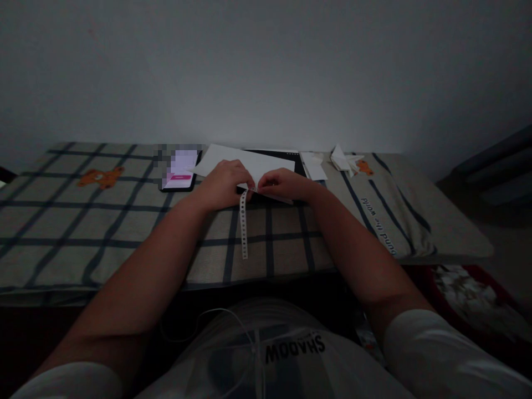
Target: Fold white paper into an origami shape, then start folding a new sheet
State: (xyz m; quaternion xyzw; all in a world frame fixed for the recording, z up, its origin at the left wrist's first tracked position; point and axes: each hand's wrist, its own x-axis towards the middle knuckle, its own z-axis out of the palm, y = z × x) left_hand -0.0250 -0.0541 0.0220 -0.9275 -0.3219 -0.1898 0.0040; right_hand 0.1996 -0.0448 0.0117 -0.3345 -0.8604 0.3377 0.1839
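Note:
My left hand (224, 183) is closed, thumb and fingertips pinching a narrow white paper strip (244, 233) with a row of holes. The strip's free end hangs down over the checked cloth. Right beside it, my right hand (285, 183) is closed in a pinch on the near edge of white paper, the fingertips of both hands almost touching. Under and behind the hands, a white paper sheet (233, 158) lies at a slant over a black flat board or cover (270, 156). The exact spot where strip and paper meet is dim and partly hidden by the fingers.
A lit phone (180, 169) lies left of the paper. On the right are folded white paper (315, 166) and a pointed paper piece (341, 158). Checked cloth (137, 221) covers the surface against the wall. A red container (477, 293) with paper scraps stands lower right.

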